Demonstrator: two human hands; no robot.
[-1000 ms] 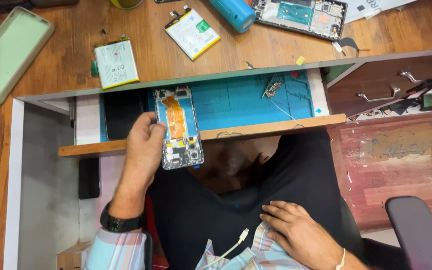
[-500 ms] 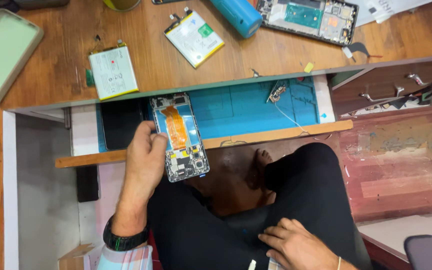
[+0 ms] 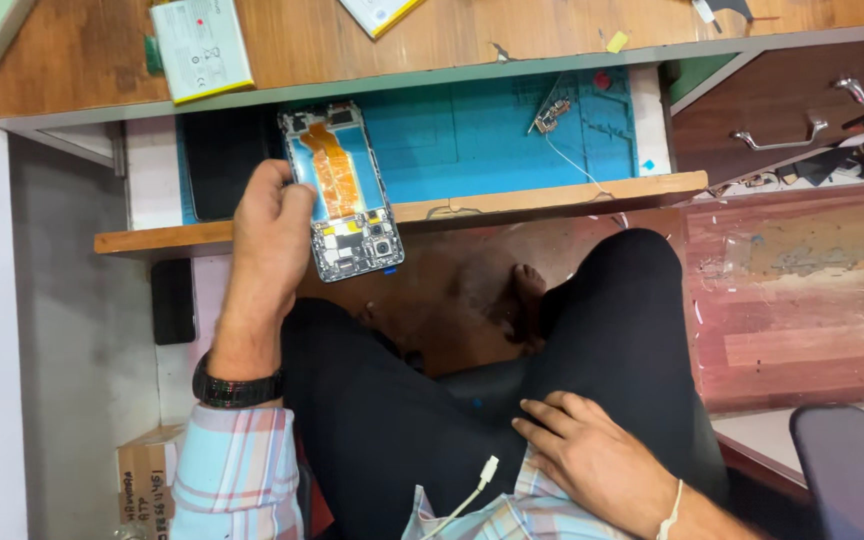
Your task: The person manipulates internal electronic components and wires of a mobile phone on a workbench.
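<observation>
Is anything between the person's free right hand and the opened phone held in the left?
Nothing visible blocks it. The left hand grips the opened phone with orange flex cable over the pull-out wooden shelf. The right hand rests on the black-trousered lap, open air between.

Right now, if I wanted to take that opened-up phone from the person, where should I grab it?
Probably by the long side edges of the opened phone, coming from its free right side, since the left hand already holds the left edge. It is a thin flat slab with its bare circuit boards and orange ribbon cable facing up, so an edge grip keeps fingers off those parts.
</observation>
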